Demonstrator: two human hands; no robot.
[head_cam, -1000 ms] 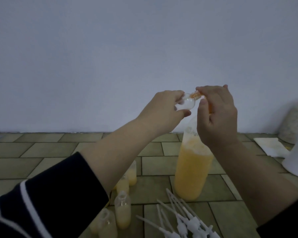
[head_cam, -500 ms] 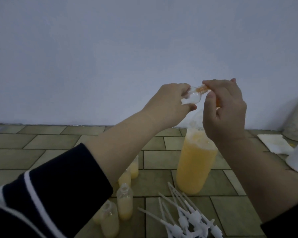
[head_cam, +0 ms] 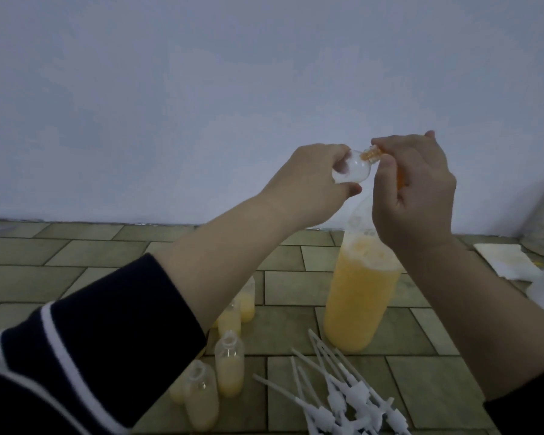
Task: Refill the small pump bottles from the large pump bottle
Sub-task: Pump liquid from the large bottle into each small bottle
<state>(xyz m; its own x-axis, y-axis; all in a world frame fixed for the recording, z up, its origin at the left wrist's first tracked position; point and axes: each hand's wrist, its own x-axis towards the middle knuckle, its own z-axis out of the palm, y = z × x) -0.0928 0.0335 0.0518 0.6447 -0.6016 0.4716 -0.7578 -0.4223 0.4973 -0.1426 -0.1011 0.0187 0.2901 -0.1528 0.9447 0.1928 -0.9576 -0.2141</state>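
A small clear bottle (head_cam: pixel 135 169) is held up in the air in front of the wall, tilted so its neck points right and slightly up; orange liquid shows in the neck. The left hand (head_cam: pixel 308 180) grips it around the body, fingers curled over the top and thumb underneath. The right hand (head_cam: pixel 413 189) meets the neck, its fingers pinched together on an orange part (head_cam: pixel 399 180) at the mouth of the bottle; most of that part is hidden behind the hand.

Directly below the hands stands the large bottle (head_cam: pixel 355 296), upright on the tiled surface, filled most of the way with cloudy orange-yellow liquid with foam on top. Its upper section is clear, and its top is covered by the right hand.

To its left, partly behind the left forearm, stand several small bottles (head_cam: pixel 230 365), uncapped and upright, each partly filled with pale yellow liquid. In front of the large bottle lies a loose heap of white pump heads (head_cam: pixel 343 394) with long dip tubes, crossing one another.

The surface (head_cam: pixel 76 265) is laid in olive-green rectangular tiles with dark joints and runs back to a plain pale bluish wall (head_cam: pixel 233 89). At far right a stained white paper sheet (head_cam: pixel 503 259) lies flat, and beside it are blurred pale objects I cannot identify. The left arm wears a dark sleeve (head_cam: pixel 85 350) with white stripes.
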